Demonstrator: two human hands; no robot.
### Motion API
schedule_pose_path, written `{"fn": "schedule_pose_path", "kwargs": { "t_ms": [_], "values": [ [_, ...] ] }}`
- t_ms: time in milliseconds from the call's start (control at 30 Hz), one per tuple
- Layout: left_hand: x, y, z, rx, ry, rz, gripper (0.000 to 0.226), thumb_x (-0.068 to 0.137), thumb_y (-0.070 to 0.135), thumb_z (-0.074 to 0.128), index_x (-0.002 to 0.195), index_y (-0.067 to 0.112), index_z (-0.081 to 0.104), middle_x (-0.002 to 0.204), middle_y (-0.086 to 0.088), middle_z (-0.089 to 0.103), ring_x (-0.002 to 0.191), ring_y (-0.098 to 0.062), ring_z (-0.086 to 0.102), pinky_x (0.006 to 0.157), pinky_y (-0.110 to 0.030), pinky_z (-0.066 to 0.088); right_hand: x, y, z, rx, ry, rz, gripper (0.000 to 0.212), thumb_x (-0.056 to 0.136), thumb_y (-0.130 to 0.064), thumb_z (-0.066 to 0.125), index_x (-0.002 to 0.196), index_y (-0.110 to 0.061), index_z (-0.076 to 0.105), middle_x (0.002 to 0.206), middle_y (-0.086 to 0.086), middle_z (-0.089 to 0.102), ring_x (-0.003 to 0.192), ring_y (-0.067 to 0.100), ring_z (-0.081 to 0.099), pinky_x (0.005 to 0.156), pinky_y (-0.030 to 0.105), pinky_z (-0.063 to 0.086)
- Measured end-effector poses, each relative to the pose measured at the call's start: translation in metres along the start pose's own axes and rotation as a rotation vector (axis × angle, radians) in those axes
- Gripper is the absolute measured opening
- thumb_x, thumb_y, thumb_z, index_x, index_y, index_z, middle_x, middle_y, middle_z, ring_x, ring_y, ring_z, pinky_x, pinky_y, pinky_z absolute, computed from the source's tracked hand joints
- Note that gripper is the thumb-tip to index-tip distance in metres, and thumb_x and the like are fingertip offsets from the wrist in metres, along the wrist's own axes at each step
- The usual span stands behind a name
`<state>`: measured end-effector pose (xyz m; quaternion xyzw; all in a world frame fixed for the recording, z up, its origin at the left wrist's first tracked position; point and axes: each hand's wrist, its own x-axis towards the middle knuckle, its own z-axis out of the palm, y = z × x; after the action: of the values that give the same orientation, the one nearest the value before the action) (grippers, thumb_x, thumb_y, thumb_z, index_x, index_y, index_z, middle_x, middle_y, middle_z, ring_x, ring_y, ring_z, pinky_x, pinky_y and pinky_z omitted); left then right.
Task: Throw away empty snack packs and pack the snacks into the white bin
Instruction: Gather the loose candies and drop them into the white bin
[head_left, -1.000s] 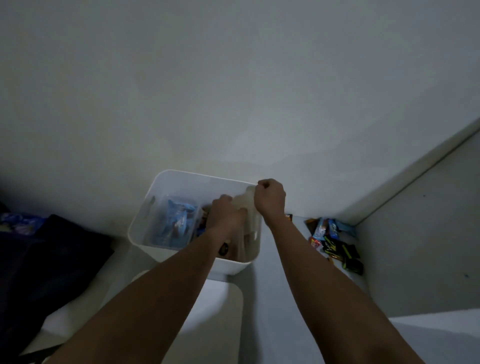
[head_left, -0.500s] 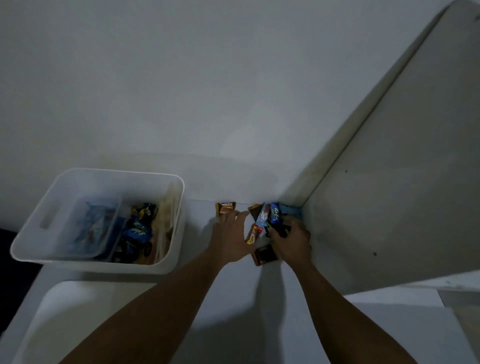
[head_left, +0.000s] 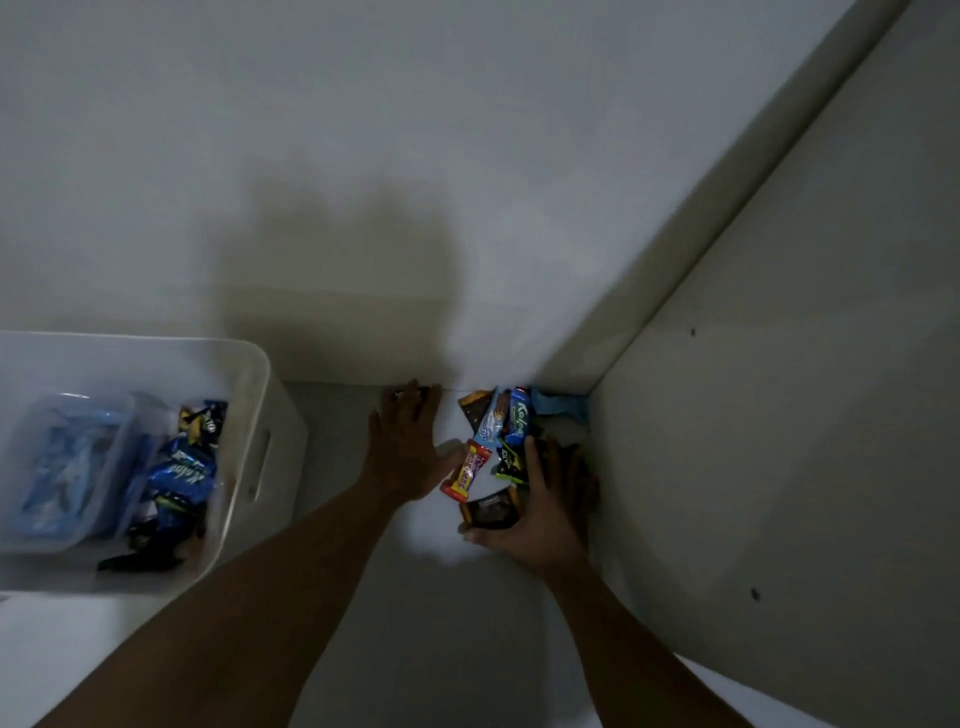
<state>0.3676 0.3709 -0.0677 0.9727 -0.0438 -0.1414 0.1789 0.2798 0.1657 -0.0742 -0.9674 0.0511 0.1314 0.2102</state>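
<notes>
The white bin (head_left: 255, 375) stands at the left and holds a clear blue container (head_left: 62, 467) and several snack packs (head_left: 182, 467). A pile of snack packs (head_left: 511, 426) lies in the corner where the wall meets a side panel. It includes a red-and-yellow bar (head_left: 466, 470), a blue pack (head_left: 518, 415) and a dark brown pack (head_left: 491, 512). My right hand (head_left: 545, 504) curls round the near side of the pile, thumb under the dark brown pack. My left hand (head_left: 410, 447) lies flat with straight fingers left of the pile, its fingertips over a small dark pack at the wall.
A white wall (head_left: 415, 182) closes the back. A grey side panel (head_left: 779, 415) closes the right side behind the pile. Bare white surface (head_left: 337, 441) runs between the bin and the pile. A crumpled light blue wrapper (head_left: 558, 405) sits deep in the corner.
Both hands left the bin and went right to the corner pile. The right hand closed round the packs, and the left hand slid up to the wall over the small pack.
</notes>
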Motion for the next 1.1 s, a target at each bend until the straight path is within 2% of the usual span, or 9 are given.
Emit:
{"fn": "schedule_pose_path", "kwargs": {
  "t_ms": [167, 267, 333, 433, 567, 767, 900, 1000, 1100],
  "values": [
    [0.007, 0.011, 0.018, -0.024, 0.179, 0.143, 0.101, 0.076, 0.075, 0.052, 0.153, 0.013, 0.030, 0.148, -0.011, 0.044, 0.138, -0.038, 0.035, 0.114, -0.054, 0.029, 0.011, -0.002, 0.021, -0.049, 0.120, -0.005, 0.117, 0.049, -0.092, 0.058, 0.151, -0.041, 0.031, 0.161, 0.001, 0.027, 0.152, 0.037, 0.007, 0.114, 0.067, 0.010],
    [0.007, 0.039, 0.024, -0.031, 0.159, 0.137, 0.089, 0.078, 0.077, 0.047, 0.152, 0.033, 0.024, 0.151, -0.002, 0.035, 0.137, -0.034, 0.033, 0.102, -0.055, 0.039, 0.011, 0.000, 0.031, -0.085, 0.266, -0.111, 0.083, 0.066, -0.079, 0.062, 0.133, -0.030, 0.061, 0.145, 0.002, 0.053, 0.143, 0.036, 0.036, 0.110, 0.062, 0.022],
    [0.011, 0.052, 0.034, 0.030, 0.083, 0.186, 0.081, 0.084, 0.078, 0.036, 0.153, 0.042, 0.016, 0.161, -0.003, 0.015, 0.144, -0.037, 0.023, 0.107, -0.064, 0.030, 0.013, 0.002, 0.039, -0.114, 0.310, -0.153, 0.069, 0.074, -0.068, 0.065, 0.127, -0.025, 0.066, 0.140, 0.003, 0.058, 0.139, 0.035, 0.043, 0.108, 0.060, 0.027],
    [0.019, 0.060, 0.047, 0.136, -0.033, 0.178, 0.062, 0.094, 0.070, 0.026, 0.148, 0.041, 0.030, 0.165, 0.002, 0.005, 0.150, -0.038, 0.007, 0.108, -0.072, 0.016, 0.013, 0.002, 0.042, 0.000, 0.305, -0.119, 0.062, 0.079, -0.057, 0.069, 0.130, -0.024, 0.060, 0.142, -0.001, 0.054, 0.142, 0.029, 0.039, 0.112, 0.059, 0.026],
    [0.024, 0.051, 0.048, 0.127, 0.057, 0.178, 0.046, 0.095, 0.055, 0.036, 0.131, 0.031, 0.052, 0.149, 0.003, 0.038, 0.144, -0.032, 0.026, 0.106, -0.068, 0.027, 0.017, 0.000, 0.030, 0.203, 0.279, -0.019, 0.058, 0.069, -0.045, 0.076, 0.121, -0.029, 0.056, 0.128, -0.006, 0.052, 0.127, 0.026, 0.048, 0.109, 0.050, 0.033],
    [0.021, 0.007, 0.041, 0.115, 0.212, 0.289, 0.058, 0.087, 0.040, 0.056, 0.144, 0.030, 0.046, 0.128, -0.001, 0.052, 0.121, -0.030, 0.048, 0.112, -0.059, 0.023, 0.034, 0.003, 0.021, 0.078, 0.215, 0.037, 0.107, 0.055, -0.061, 0.076, 0.148, -0.030, 0.033, 0.156, 0.010, 0.031, 0.142, 0.034, 0.029, 0.110, 0.056, 0.029],
    [0.016, -0.008, 0.042, 0.022, 0.278, 0.363, 0.047, 0.084, 0.054, 0.058, 0.122, 0.027, 0.066, 0.130, -0.002, 0.053, 0.125, -0.027, 0.046, 0.113, -0.057, 0.021, 0.046, -0.004, 0.015, 0.048, 0.086, -0.002, 0.105, 0.061, -0.065, 0.063, 0.153, -0.042, 0.018, 0.167, 0.000, -0.001, 0.154, 0.032, -0.004, 0.115, 0.066, 0.006],
    [0.009, -0.008, 0.045, 0.029, 0.252, 0.349, 0.068, 0.079, 0.077, 0.053, 0.124, 0.028, 0.064, 0.141, 0.000, 0.049, 0.133, -0.026, 0.042, 0.112, -0.049, 0.017, 0.047, -0.005, 0.014, 0.059, 0.071, -0.089, 0.098, 0.066, -0.062, 0.055, 0.153, -0.038, 0.017, 0.168, -0.002, 0.001, 0.154, 0.031, -0.001, 0.117, 0.067, 0.003],
    [0.008, -0.010, 0.049, 0.069, 0.232, 0.312, 0.068, 0.080, 0.077, 0.052, 0.124, 0.028, 0.063, 0.145, -0.002, 0.047, 0.137, -0.028, 0.041, 0.113, -0.053, 0.018, 0.044, -0.007, 0.012, 0.236, 0.116, -0.136, 0.090, 0.073, -0.053, 0.053, 0.154, -0.031, 0.022, 0.166, -0.006, 0.010, 0.155, 0.021, 0.004, 0.121, 0.058, -0.003]
  ]
}}
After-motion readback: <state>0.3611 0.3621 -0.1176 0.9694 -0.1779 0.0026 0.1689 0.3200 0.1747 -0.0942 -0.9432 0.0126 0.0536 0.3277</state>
